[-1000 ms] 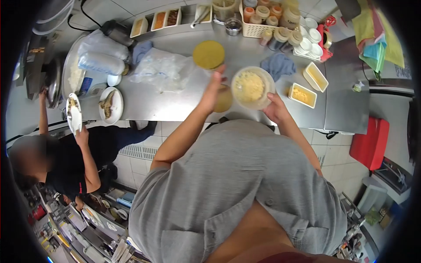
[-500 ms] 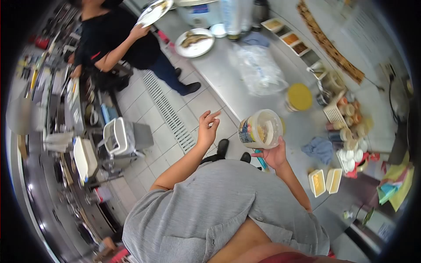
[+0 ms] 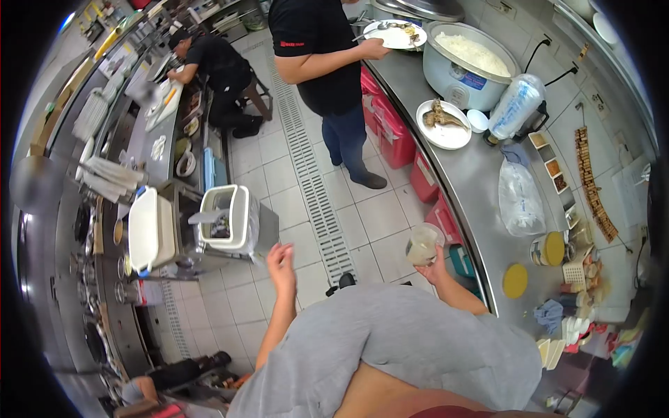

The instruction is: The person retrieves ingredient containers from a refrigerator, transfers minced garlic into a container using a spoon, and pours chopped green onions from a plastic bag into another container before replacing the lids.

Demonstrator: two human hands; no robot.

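Observation:
My right hand [image 3: 435, 270] is closed round a translucent plastic jar [image 3: 421, 244], held tilted over the floor beside the counter edge. The jar has no lid on, and its contents are too blurred to name. My left hand [image 3: 281, 268] is in the air over the floor tiles, near the grey bin [image 3: 240, 202]; its fingers are loosely bent and apart, with nothing in them. On the steel counter lie a round yellow lid [image 3: 515, 280] and a jar with a yellow lid [image 3: 548, 249].
A person [image 3: 313, 76] holding a plate [image 3: 395, 34] stands by the rice cooker [image 3: 474, 80]; another [image 3: 216, 70] works at the left counter [image 3: 164, 139]. A plate with fish remains [image 3: 444, 143] and a plastic bag [image 3: 521, 198] lie on the right counter. A drain grate [image 3: 306, 146] crosses the floor.
My view has turned left, away from the right counter. The jar, still in my right hand, is now over the floor, more tilted. My left hand has come near the bin.

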